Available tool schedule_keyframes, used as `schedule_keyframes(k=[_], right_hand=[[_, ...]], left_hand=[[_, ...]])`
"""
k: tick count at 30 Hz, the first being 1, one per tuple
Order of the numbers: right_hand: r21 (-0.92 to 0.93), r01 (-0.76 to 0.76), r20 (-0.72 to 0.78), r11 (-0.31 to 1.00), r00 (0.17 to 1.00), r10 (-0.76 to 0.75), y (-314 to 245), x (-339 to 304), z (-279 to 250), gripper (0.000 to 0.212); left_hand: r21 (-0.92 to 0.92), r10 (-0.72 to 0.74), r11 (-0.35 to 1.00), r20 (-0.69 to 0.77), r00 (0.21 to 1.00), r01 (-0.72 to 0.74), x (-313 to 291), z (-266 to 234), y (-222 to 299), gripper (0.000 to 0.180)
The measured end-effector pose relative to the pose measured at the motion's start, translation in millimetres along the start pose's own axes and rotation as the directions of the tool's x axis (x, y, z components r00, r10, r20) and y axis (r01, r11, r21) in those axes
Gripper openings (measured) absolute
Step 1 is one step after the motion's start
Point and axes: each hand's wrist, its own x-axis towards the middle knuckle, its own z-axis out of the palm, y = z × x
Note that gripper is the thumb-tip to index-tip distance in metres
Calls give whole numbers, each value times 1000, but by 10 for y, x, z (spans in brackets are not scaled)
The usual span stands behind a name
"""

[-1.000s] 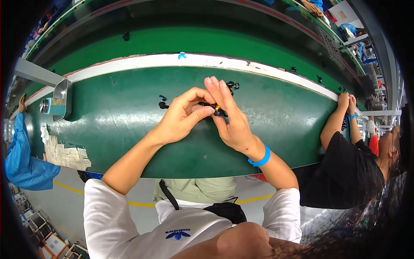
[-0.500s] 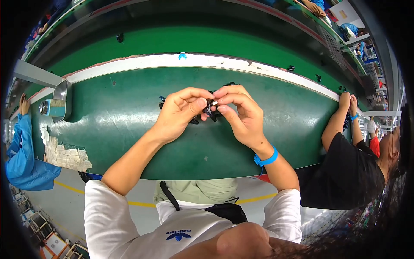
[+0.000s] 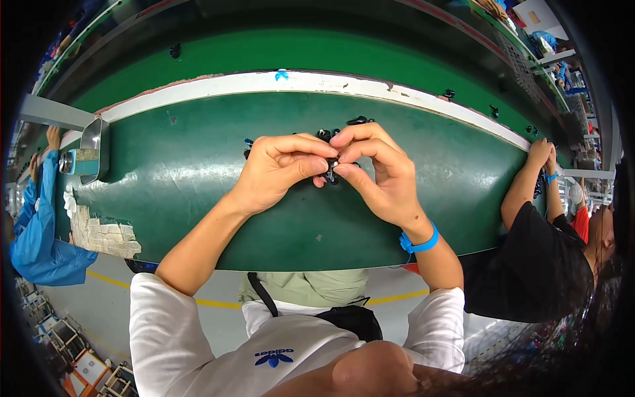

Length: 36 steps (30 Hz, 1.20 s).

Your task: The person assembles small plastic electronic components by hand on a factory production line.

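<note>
Over the middle of the green bench, a small black part (image 3: pixel 331 175) with a pale spot at its top is pinched between both my hands. My left hand (image 3: pixel 276 171) grips it from the left with thumb and index finger. From the right, the thumb and fingertips of my right hand (image 3: pixel 383 175) close on it, a blue band around that wrist. Fingertips cover much of the part, so its exact kind does not show. Other small black pieces (image 3: pixel 358 120) lie just beyond my hands, and one more dark piece (image 3: pixel 248 149) shows beside my left knuckles.
A white ledge (image 3: pixel 218 90) separates the bench (image 3: pixel 192 155) from a green belt (image 3: pixel 264 49) carrying scattered black parts. At left stand a metal tray (image 3: pixel 99 142) and worn tape (image 3: pixel 102 233). Co-workers sit on either side, one in a blue sleeve (image 3: pixel 46 212), one in black (image 3: pixel 529 271).
My hands have drawn closer around the black part, and the white bit on it shows less. At left, the co-worker's blue-sleeved arm has reached farther forward. The view has shifted slightly.
</note>
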Motion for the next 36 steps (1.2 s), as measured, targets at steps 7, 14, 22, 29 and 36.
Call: schedule_keyframes(k=[7, 14, 22, 29, 36], right_hand=[[-155, 67, 33, 986, 997, -63, -76, 27, -34, 10], [-112, 58, -12, 992, 998, -60, 3, 11, -23, 13], [-107, 118, -119, 987, 984, -131, 33, 28, 2, 22], [13, -23, -202, 1000, 979, 25, 75, -32, 48, 15], [525, -317, -13, 790, 925, 380, 18, -73, 143, 18]], left_hand=[[89, 52, 995, 26, 998, -54, 17, 13, 14, 18], [81, 95, 992, 18, 995, -96, -2, 30, 12, 18], [-42, 94, 995, 31, 995, -93, 1, 61, -71, 17], [17, 244, 970, -100, 964, -244, 12, 44, -54, 22], [43, 412, 911, -98, 906, -409, 21, -12, -60, 27]])
